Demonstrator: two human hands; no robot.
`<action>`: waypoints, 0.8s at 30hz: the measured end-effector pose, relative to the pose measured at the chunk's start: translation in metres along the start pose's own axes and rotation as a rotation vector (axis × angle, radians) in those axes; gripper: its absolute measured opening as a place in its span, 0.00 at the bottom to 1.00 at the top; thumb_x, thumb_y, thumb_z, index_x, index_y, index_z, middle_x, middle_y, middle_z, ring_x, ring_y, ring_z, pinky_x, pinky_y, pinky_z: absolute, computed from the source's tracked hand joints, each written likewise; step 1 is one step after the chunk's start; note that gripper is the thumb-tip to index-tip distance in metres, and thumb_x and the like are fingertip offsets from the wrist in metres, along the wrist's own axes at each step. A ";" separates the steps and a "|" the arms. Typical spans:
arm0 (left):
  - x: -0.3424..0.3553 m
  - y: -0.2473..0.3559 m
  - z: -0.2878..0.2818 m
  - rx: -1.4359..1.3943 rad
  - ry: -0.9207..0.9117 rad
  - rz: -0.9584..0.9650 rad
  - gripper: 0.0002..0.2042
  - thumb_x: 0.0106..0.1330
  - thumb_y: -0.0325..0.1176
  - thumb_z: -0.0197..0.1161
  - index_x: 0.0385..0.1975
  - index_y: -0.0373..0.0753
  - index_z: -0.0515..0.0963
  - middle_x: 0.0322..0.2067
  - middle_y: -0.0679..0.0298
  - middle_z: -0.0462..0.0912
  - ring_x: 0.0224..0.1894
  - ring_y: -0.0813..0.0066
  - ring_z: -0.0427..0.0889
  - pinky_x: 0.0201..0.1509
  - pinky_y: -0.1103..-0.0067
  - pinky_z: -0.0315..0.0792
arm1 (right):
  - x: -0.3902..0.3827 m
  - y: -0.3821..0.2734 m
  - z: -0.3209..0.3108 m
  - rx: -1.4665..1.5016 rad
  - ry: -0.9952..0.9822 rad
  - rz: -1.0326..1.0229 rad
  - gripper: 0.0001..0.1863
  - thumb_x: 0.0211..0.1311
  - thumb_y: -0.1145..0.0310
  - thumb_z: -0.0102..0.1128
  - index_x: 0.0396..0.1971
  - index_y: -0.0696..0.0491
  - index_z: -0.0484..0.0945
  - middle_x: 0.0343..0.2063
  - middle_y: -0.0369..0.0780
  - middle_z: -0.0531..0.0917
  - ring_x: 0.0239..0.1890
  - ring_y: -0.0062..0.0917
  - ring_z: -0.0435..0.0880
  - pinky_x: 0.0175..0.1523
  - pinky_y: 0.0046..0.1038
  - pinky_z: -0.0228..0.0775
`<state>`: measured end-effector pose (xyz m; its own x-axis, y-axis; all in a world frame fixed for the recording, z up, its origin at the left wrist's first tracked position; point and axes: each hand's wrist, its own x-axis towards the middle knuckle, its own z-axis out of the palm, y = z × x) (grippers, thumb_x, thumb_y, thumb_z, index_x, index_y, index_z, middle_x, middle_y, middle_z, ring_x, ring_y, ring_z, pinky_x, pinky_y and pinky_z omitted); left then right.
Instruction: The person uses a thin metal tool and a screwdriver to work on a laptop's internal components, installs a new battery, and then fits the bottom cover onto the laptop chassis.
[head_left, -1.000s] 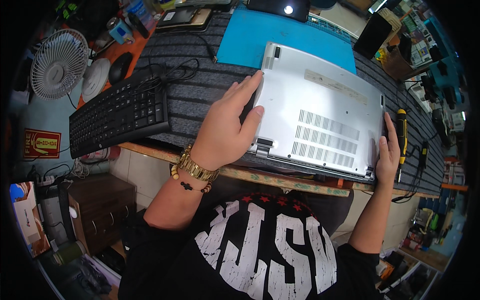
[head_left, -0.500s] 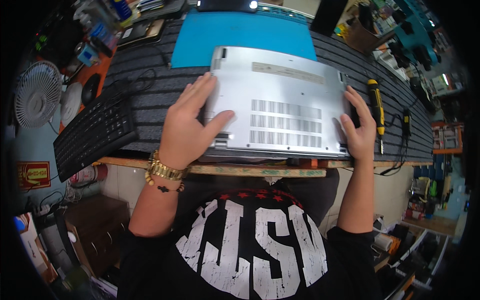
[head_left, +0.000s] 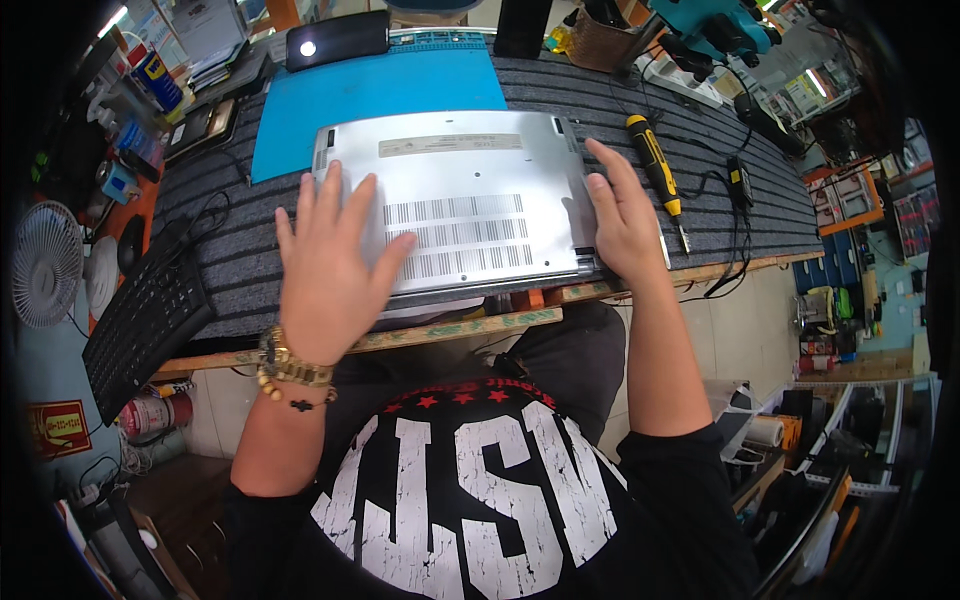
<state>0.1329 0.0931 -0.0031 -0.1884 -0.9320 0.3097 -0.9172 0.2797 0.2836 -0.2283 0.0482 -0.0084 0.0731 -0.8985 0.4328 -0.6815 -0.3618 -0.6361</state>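
A silver laptop (head_left: 450,180) lies underside up near the front edge of the bench, with rows of vent slots, rubber feet and small screws showing. My left hand (head_left: 335,255) rests flat over its left side, fingers spread across the casing. At the laptop's right edge is my right hand (head_left: 627,225), its thumb and fingers apart; whether it touches the casing I cannot tell. To the right of that hand lies a yellow and black screwdriver (head_left: 654,170), its tip pointing toward the front edge.
Behind the laptop lies a blue work mat (head_left: 400,90), with a dark phone (head_left: 337,42) at its far edge. A black keyboard (head_left: 145,320) and a white fan (head_left: 48,262) stand at left. Black cable (head_left: 735,230) runs at right, below a blue microscope (head_left: 715,35).
The view has turned, so the bench appears shifted left. My left hand has spread from the laptop's left edge onto its underside. My right hand stays by the right edge.
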 end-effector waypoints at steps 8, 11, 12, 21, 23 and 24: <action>0.005 0.043 0.024 0.167 -0.022 -0.093 0.46 0.74 0.67 0.65 0.83 0.40 0.66 0.83 0.35 0.58 0.85 0.25 0.51 0.77 0.22 0.44 | -0.007 0.006 -0.001 -0.030 -0.106 0.008 0.24 0.83 0.71 0.54 0.74 0.61 0.73 0.70 0.53 0.78 0.75 0.47 0.76 0.80 0.37 0.65; 0.005 0.047 0.019 0.212 -0.073 -0.082 0.52 0.68 0.71 0.68 0.83 0.39 0.64 0.84 0.35 0.57 0.86 0.27 0.50 0.77 0.21 0.46 | -0.001 0.011 -0.012 0.003 -0.146 0.033 0.25 0.83 0.70 0.54 0.74 0.60 0.73 0.70 0.53 0.78 0.75 0.47 0.76 0.80 0.37 0.65; 0.006 0.048 0.017 0.210 -0.089 -0.078 0.55 0.65 0.73 0.70 0.84 0.39 0.63 0.84 0.35 0.55 0.86 0.27 0.49 0.77 0.22 0.46 | 0.001 0.018 -0.014 0.009 -0.100 0.046 0.25 0.83 0.69 0.54 0.74 0.59 0.73 0.70 0.53 0.78 0.74 0.48 0.77 0.79 0.37 0.66; 0.011 0.053 0.012 0.219 -0.176 -0.054 0.54 0.67 0.70 0.70 0.84 0.38 0.62 0.85 0.35 0.53 0.86 0.26 0.49 0.78 0.22 0.44 | -0.007 0.013 0.012 -0.138 -0.033 -0.007 0.26 0.83 0.68 0.57 0.75 0.60 0.72 0.70 0.54 0.77 0.76 0.53 0.71 0.82 0.46 0.61; 0.013 0.065 0.016 0.208 -0.192 -0.022 0.51 0.70 0.68 0.68 0.84 0.38 0.63 0.84 0.35 0.54 0.86 0.26 0.49 0.78 0.22 0.44 | -0.008 0.013 0.009 -0.268 -0.010 -0.068 0.26 0.82 0.68 0.57 0.75 0.59 0.73 0.70 0.53 0.78 0.76 0.53 0.71 0.83 0.48 0.60; 0.015 0.078 0.020 0.170 -0.173 0.031 0.47 0.73 0.65 0.65 0.84 0.38 0.63 0.84 0.36 0.55 0.86 0.26 0.50 0.78 0.22 0.43 | -0.007 0.011 0.010 -0.265 -0.010 -0.073 0.26 0.82 0.68 0.57 0.75 0.59 0.73 0.70 0.53 0.78 0.76 0.53 0.71 0.83 0.48 0.60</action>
<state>0.0511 0.0968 0.0053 -0.2617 -0.9532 0.1517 -0.9532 0.2799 0.1145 -0.2292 0.0480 -0.0249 0.1355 -0.8754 0.4640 -0.8406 -0.3495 -0.4138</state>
